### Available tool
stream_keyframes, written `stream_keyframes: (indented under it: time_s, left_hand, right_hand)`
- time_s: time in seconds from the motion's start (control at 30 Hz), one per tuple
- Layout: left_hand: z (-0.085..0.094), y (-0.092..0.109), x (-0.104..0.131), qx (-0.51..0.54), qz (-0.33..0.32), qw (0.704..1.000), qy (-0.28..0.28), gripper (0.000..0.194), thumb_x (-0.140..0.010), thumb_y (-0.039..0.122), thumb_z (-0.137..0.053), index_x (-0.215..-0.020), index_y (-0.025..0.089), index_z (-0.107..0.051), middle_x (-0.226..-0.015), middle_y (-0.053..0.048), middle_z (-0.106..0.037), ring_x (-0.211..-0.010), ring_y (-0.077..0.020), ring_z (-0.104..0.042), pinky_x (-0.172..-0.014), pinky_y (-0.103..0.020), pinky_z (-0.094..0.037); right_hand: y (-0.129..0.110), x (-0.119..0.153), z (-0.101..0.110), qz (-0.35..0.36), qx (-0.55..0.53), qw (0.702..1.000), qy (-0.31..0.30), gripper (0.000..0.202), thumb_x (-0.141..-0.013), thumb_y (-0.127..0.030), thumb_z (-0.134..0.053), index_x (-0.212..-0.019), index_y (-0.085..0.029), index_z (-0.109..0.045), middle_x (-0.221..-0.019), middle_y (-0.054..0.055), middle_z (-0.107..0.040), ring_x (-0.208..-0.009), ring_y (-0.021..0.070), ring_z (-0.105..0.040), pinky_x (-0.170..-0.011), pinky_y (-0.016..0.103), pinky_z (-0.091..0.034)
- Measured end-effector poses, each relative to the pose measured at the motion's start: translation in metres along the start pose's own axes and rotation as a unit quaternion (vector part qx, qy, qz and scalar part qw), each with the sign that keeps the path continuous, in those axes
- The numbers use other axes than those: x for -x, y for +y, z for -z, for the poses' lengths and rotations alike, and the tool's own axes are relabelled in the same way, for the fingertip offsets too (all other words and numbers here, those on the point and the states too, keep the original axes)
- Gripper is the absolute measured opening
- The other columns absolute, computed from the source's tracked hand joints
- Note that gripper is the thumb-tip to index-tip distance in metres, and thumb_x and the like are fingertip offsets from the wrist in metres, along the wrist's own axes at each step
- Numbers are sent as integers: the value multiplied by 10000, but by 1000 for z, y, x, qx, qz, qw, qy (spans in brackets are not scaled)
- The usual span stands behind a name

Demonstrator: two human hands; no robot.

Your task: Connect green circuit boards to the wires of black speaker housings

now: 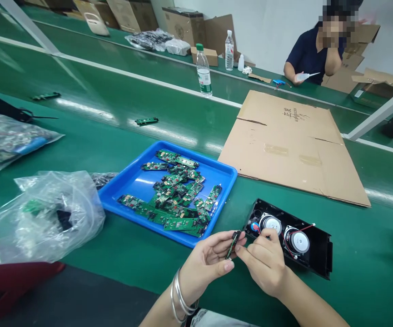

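**Circuit board pinched edge-on between both hands**

Circuit board (232, 244): a small, narrow green strip seen almost edge-on, with dark parts along its upper end. It stands nearly upright between the two hands, just in front of the black speaker housing (319, 254). The left hand (207, 263) curls round it from the near side, thumb and fingertips closed on its lower half; silver bangles (181, 297) ring that wrist. The right hand (263, 264) meets it from the other side, fingertips pressed on the upper edge, so both hands are together and clamped on the board.

Just beyond the right hand, the housing is a matte black plastic shell, long and shallow, holding two round speaker cones (296, 240) with shiny pale centres and thin red wires. Beyond the left hand sits a glossy blue plastic tray (138, 179), rectangular with a raised rim, heaped with similar green boards (174, 200). The bench (80, 150) has a smooth green surface.
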State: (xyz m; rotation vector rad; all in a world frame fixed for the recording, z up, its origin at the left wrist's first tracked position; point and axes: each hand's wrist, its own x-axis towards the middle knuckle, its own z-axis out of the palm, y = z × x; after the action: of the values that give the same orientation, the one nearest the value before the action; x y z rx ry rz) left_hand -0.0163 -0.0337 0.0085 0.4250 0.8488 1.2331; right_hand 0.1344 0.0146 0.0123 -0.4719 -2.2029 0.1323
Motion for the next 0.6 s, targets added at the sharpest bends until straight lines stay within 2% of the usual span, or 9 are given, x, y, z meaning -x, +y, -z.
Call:
stream_keyframes:
  time_s: [0.17, 0.23, 0.3, 0.37, 0.43, 0.53, 0.6]
  left_hand:
    - [1, -1, -1, -3, 19, 1000, 9, 463, -467, 267, -854, -900, 219, -697, -979, -119, -713, -985, -299, -627, -815, -346, -512]
    - [3, -3, -3, -27, 44, 999, 10, 467, -462, 261, -857, -896, 203, -694, -980, -120, -712, -975, -283, -633, -758, -286, -522]
    - [5, -6, -5, -47, 79, 996, -8, 467, -466, 270, -856, -891, 187, -682, -936, -118, -722, -908, -265, -659, -666, -238, -524]
    - [5, -10, -6, -55, 109, 992, -24, 451, -481, 283, -850, -876, 192, -653, -886, -105, -731, -865, -262, -673, -612, -231, -521]
    - [3, -15, -5, -62, 130, 989, -29, 438, -506, 304, -838, -868, 207, -611, -903, -95, -731, -895, -286, -665, -616, -265, -532]
    - [-4, -19, -4, -87, 148, 985, -22, 416, -555, 329, -814, -863, 215, -558, -997, -93, -710, -940, -313, -647, -673, -318, -540]
    - [-10, -19, -3, -105, 147, 983, -11, 402, -576, 325, -804, -862, 217, -542, -1012, -82, -706, -919, -306, -656, -682, -308, -536]
  right_hand:
    - [-3, -2, 1, -4, 24, 1000, -8, 207, -901, -78, -393, -912, -94, -599, -584, 2, -545, -570, 103, -435, -610, 301, -343]
    - [-5, -5, 6, -8, 50, 998, -37, 224, -901, -78, -384, -865, -98, -604, -605, 11, -560, -613, 115, -464, -662, 315, -366]
    - [-6, -5, 17, -32, 54, 996, -70, 194, -910, -125, -415, -855, -120, -602, -707, 26, -606, -707, 132, -505, -759, 337, -385]
    - [-4, 1, 34, -96, 46, 991, -83, 141, -912, -185, -456, -900, -141, -589, -840, 43, -631, -810, 149, -524, -807, 341, -399]
    - [1, 10, 55, -208, 47, 973, -85, 141, -918, -207, -444, -945, -152, -572, -883, 54, -627, -832, 158, -533, -761, 319, -430]
    - [11, 23, 90, -380, 34, 913, -143, 177, -925, -213, -406, -932, -181, -580, -861, 47, -620, -792, 164, -555, -694, 299, -458]
    - [12, 25, 114, -424, -22, 890, -165, 194, -927, -261, -410, -925, -213, -598, -901, 41, -619, -830, 171, -569, -715, 295, -471]
